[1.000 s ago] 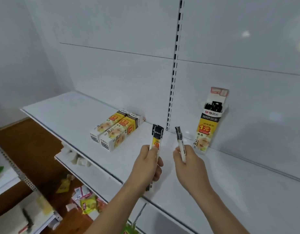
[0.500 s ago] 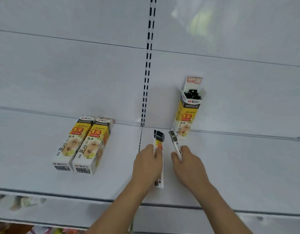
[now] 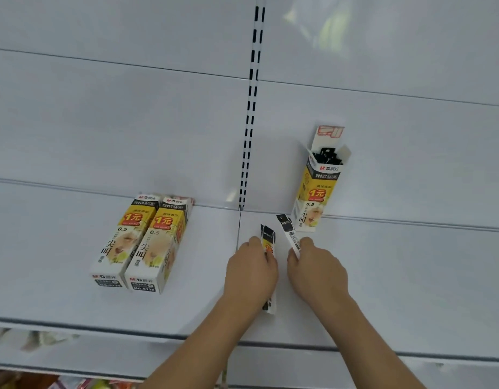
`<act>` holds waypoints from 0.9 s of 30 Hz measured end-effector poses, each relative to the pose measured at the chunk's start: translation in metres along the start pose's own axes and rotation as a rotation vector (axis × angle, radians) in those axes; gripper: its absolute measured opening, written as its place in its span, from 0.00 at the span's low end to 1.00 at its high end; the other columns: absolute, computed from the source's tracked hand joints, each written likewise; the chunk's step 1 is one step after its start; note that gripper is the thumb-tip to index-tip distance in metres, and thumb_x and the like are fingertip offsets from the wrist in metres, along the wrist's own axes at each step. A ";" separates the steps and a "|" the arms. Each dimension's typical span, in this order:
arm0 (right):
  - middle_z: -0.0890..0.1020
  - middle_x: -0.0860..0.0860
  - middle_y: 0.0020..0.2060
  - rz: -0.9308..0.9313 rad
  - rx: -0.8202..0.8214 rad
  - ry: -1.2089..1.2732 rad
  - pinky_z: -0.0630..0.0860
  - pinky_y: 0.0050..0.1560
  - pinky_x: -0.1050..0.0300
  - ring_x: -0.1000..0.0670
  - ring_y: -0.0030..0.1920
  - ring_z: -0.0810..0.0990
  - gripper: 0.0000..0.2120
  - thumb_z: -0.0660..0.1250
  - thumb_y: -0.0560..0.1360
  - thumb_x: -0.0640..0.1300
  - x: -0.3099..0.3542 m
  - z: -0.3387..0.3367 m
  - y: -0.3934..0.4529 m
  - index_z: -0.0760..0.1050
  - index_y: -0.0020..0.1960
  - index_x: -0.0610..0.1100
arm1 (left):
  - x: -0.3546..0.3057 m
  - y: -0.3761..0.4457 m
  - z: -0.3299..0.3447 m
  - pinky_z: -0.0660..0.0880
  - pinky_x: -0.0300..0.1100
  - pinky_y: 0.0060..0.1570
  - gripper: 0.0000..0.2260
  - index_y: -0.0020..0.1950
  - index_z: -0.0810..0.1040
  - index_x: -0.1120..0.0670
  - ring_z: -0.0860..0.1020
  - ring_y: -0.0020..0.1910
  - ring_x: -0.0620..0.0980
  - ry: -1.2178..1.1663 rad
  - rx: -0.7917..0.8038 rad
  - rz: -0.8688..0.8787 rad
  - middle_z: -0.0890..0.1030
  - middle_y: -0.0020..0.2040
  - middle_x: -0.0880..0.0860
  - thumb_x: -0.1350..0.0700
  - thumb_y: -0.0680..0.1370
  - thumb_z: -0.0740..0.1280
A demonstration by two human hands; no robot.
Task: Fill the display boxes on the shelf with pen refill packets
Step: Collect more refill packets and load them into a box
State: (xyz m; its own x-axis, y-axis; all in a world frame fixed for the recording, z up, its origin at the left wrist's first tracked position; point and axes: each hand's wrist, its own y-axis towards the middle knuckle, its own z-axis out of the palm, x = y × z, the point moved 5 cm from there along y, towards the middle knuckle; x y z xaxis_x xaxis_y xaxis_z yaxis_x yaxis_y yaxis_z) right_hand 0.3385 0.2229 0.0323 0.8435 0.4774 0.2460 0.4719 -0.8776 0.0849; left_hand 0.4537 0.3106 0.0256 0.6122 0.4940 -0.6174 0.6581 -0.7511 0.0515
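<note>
1. The left hand (image 3: pixel 251 272) has its fingers curled round a small stack of pen refill packets (image 3: pixel 268 242); their black-and-yellow tops stick out above the knuckles and the bottom ends show below the palm.
2. The right hand (image 3: pixel 317 272) pinches a single refill packet (image 3: pixel 290 233) between thumb and fingers, tilted with its barcode side up and its black top leaning toward the open box.
3. Both hands hover just above the white shelf (image 3: pixel 411 276), near each other.
4. Just beyond the single packet, the open display box (image 3: pixel 313 197) stands upright against the back panel, flap raised, black packet tops already showing inside.
5. Well to the left, two closed boxes (image 3: pixel 141 242) lie flat side by side.
6. Judged from this, one box is partly filled; the held packets remain to go in, and the two flat boxes look untouched.
</note>
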 end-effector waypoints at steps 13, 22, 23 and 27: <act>0.76 0.54 0.37 -0.061 -0.029 -0.021 0.78 0.36 0.54 0.49 0.35 0.78 0.13 0.56 0.82 0.59 -0.006 0.017 0.008 0.68 0.51 0.50 | 0.052 0.020 -0.102 0.72 0.57 0.60 0.21 0.64 0.79 0.57 0.74 0.63 0.61 0.613 -0.351 -0.044 0.79 0.62 0.58 0.42 0.82 0.64; 0.76 0.55 0.37 -0.076 -0.024 -0.021 0.79 0.37 0.52 0.50 0.35 0.77 0.13 0.56 0.82 0.59 -0.006 0.019 0.011 0.69 0.51 0.50 | 0.088 0.030 -0.095 0.71 0.53 0.50 0.16 0.55 0.77 0.57 0.75 0.52 0.62 0.704 -0.257 -0.064 0.79 0.52 0.60 0.45 0.78 0.69; 0.76 0.55 0.37 -0.076 -0.026 -0.018 0.78 0.36 0.53 0.50 0.35 0.77 0.12 0.56 0.82 0.59 -0.008 0.019 0.011 0.70 0.51 0.51 | 0.087 0.032 -0.097 0.69 0.51 0.47 0.16 0.55 0.77 0.57 0.76 0.51 0.62 0.702 -0.269 -0.076 0.79 0.50 0.60 0.45 0.78 0.69; 0.76 0.56 0.36 -0.083 -0.041 -0.008 0.76 0.35 0.55 0.52 0.34 0.76 0.12 0.57 0.82 0.59 -0.009 0.019 0.008 0.70 0.51 0.52 | 0.091 0.038 -0.107 0.70 0.49 0.46 0.18 0.60 0.76 0.54 0.75 0.57 0.61 0.744 -0.255 -0.152 0.79 0.56 0.59 0.42 0.79 0.66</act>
State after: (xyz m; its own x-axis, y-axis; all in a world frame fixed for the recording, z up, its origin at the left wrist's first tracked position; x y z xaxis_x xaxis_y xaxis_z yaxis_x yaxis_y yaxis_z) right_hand 0.3396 0.2124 0.0121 0.8043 0.5485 0.2286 0.5293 -0.8361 0.1441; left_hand 0.5817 0.3740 0.0555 0.5804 0.8128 0.0486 0.7826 -0.5733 0.2426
